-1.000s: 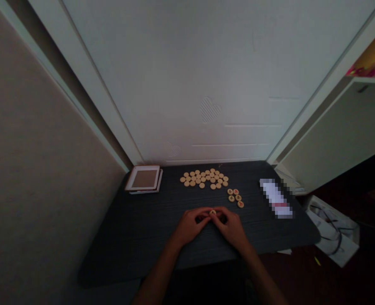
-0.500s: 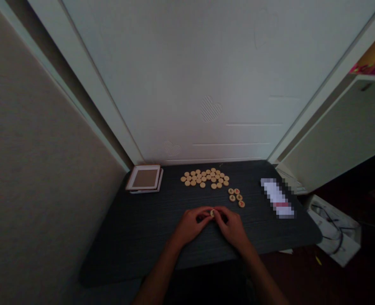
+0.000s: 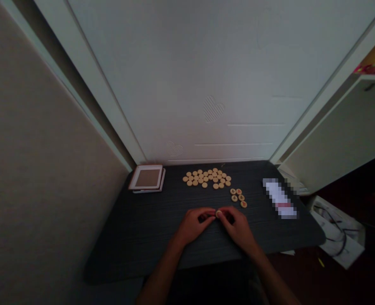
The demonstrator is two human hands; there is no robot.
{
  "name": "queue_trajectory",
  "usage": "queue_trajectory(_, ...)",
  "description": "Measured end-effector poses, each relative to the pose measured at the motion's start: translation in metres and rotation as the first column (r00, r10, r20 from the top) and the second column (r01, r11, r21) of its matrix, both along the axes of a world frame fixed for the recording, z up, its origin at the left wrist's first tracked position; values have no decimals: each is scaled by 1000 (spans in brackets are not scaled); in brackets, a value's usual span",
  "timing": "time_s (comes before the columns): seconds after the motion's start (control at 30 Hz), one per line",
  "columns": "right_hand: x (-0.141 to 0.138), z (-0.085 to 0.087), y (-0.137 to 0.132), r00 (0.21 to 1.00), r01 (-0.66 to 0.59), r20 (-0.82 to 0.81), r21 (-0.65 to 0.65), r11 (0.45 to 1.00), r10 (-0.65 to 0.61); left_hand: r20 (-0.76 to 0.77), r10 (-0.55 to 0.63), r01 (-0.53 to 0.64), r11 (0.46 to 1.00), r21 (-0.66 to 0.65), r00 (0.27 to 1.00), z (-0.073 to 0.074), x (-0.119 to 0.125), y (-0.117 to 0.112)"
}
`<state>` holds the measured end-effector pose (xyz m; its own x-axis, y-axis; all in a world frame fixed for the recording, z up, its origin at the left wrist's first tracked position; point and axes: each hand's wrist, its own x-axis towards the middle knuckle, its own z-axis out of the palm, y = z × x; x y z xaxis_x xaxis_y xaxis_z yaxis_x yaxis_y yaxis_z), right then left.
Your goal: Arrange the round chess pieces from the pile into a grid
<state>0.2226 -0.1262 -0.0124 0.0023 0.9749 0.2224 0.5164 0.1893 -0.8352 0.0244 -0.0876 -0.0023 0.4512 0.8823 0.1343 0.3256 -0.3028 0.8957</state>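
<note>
Beside left hand (image 3: 193,225) — right hand (image 3: 240,228), disc (image 3: 218,213) pinched

Plain tan on the clustered discs (image 3: 205,179), marked black or red on five nearer discs (image 3: 241,198); streaked charcoal across the tabletop (image 3: 136,228); patterned with striped hearts (image 3: 213,109) on the white panel (image 3: 162,76).

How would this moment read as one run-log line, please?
right hand: pinching round piece; left hand: close beside it, contact unclear; marked pieces: grouped beyond right hand; plain-faced pieces: clustered near white panel
</note>
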Motion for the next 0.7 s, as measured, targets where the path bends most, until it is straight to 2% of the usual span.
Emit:
queue_trajectory(0.17, 40, -4, -17, 992, 85, 102, -38, 996, -80, -69, 46, -44, 998, 36, 997, -2, -1, 0)
queue_trajectory(0.37, 85, -12, -29, 947, 236, 234, -51, 970, -218, -83, 35, -32, 999, 34, 996, -4, 0, 1)
queue_trajectory(0.5, 94, -15, -33, 932, 279, 260, -62, 958, -254, -94, 31, -28, 999, 39, 995, -1, 0, 0)
queue_trajectory(0.7, 85, -16, -30, 929, 266, 272, -16, 964, -252, -94, 33, -30, 999, 32, 995, 0, 0, 0)
